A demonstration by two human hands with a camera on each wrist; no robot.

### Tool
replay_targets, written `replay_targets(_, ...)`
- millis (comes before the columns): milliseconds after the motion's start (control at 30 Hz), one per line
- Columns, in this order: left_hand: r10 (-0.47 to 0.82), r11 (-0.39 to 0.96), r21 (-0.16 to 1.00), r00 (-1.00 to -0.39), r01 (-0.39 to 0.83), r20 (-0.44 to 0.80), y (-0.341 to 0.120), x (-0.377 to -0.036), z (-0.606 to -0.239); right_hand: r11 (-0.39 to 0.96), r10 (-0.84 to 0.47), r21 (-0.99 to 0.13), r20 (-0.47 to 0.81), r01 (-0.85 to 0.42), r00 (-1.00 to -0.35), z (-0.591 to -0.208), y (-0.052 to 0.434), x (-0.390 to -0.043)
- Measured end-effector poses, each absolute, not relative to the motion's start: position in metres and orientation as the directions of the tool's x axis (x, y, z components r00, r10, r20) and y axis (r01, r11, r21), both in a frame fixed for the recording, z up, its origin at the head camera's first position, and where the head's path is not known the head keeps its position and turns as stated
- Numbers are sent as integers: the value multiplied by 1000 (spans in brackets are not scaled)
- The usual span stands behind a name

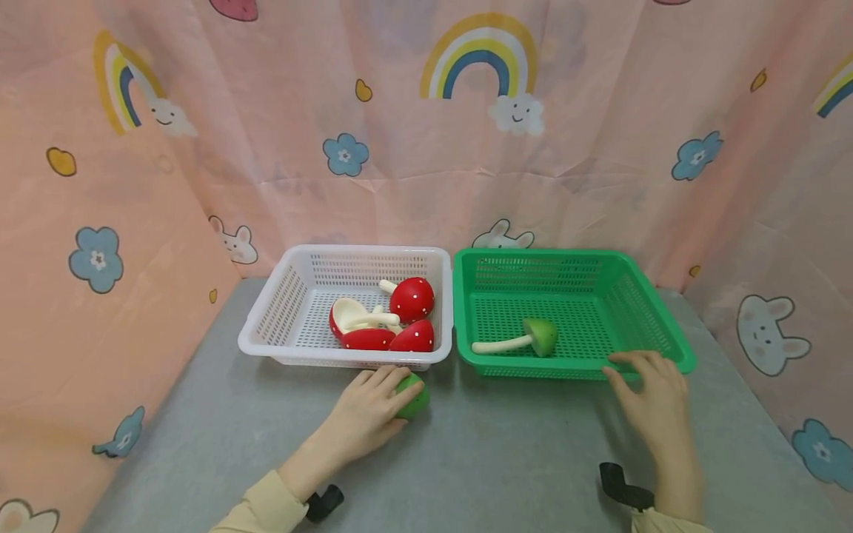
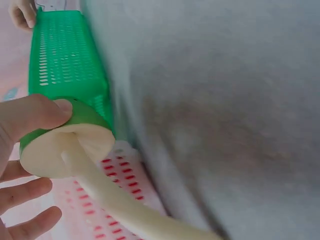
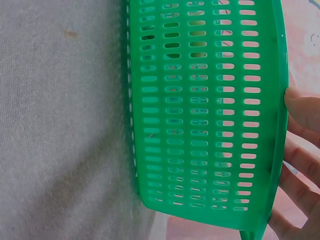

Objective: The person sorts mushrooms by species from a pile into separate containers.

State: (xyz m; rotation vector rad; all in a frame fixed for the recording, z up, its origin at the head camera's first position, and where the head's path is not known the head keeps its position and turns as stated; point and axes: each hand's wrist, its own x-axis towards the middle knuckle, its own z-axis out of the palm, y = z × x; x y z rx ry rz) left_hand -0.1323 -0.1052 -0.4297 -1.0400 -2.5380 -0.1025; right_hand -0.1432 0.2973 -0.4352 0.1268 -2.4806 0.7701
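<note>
**Head view: green mushroom gripped beside the baskets**

The left hand (image 1: 363, 414) curls around a green mushroom (image 1: 415, 397) on the table, near the white basket (image 1: 266, 311) holding red mushrooms (image 1: 412, 298). The right hand (image 1: 649, 400) rests relaxed fingers on the green basket (image 1: 666, 333), which holds another green mushroom (image 1: 541, 335). Lifting seems next.

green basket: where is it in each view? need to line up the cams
Head: green basket right of centre, beside the white basket, right hand on its near rim.
Left wrist: upper left, its slotted wall behind the green mushroom held by the left hand.
Right wrist: fills the centre and right, wall seen from outside.
Shared landmark: grey table.
</note>
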Motion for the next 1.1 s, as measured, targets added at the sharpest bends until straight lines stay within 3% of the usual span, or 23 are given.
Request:
replay_targets(500,677,675,-32,-601,738,424,-71,-139,-394,836,74,-505,490,-213,-869,-433,298,-141)
replay_targets(1100,687,587,-91,-436,804,581,-28,-182,-343,827,71,-505,529,-246,-846,-434,298,-142)
